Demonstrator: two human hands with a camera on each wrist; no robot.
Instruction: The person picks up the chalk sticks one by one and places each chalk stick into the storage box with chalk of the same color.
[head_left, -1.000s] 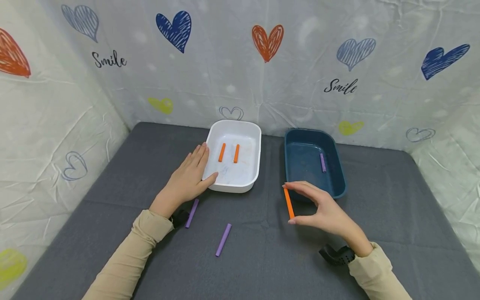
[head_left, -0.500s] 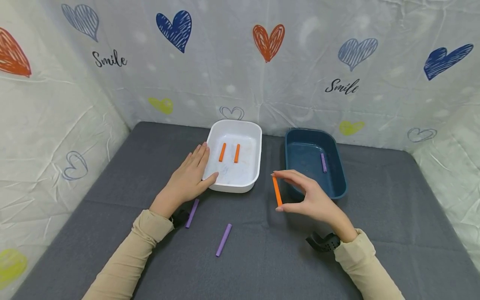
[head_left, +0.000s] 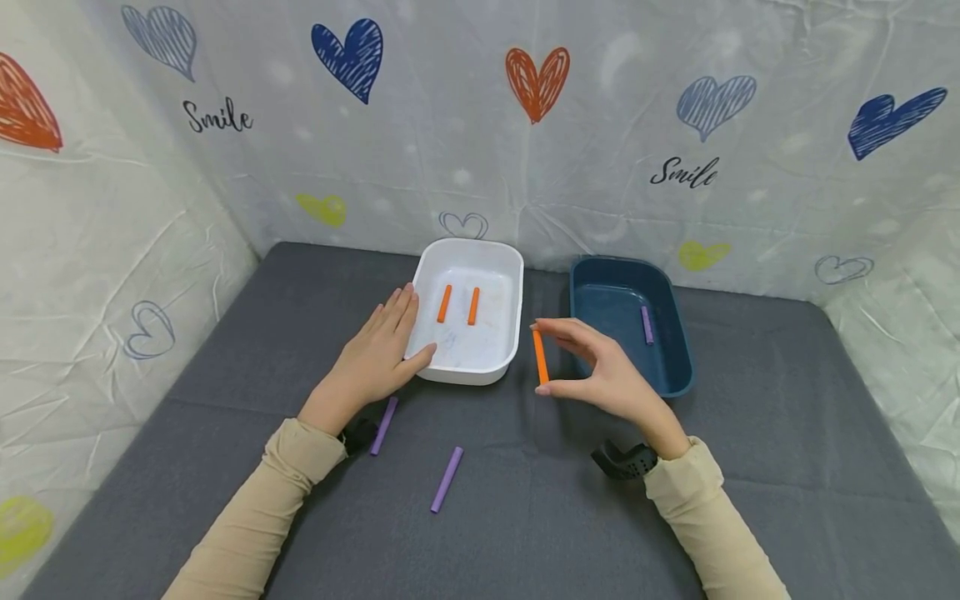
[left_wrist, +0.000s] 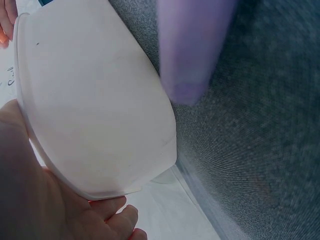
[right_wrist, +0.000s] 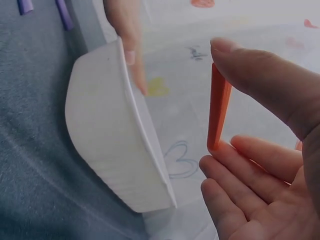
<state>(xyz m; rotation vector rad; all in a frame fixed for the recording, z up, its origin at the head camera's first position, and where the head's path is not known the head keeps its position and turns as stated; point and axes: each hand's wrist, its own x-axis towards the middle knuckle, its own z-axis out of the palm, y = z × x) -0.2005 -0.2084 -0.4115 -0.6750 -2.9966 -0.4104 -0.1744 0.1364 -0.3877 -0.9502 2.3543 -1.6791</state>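
Note:
Between thumb and fingertips, my right hand [head_left: 611, 375] pinches a slim orange stick [head_left: 541, 357] end to end. It holds the stick up beside the white tub [head_left: 468, 377]; in the right wrist view the orange stick [right_wrist: 219, 107] has flat sides. My left hand [head_left: 375, 354] rests with straight fingers along that tub's left rim, thumb over the near corner. Inside the tub lie two orange sticks [head_left: 472, 307]. One purple stick [head_left: 385, 427] is on the table by my left wrist, and another purple stick [head_left: 447, 480] lies farther right.
Right of the white tub stands a dark blue tub [head_left: 678, 367] with one purple stick [head_left: 647, 325] inside, its near left part hidden by my right hand. A grey cloth [head_left: 525, 533] covers the table. Behind hangs a white curtain [head_left: 450, 125] printed with hearts.
My right hand has moved left and away from me with the orange stick, from in front of the blue tub toward the white tub. The left hand has stayed put.

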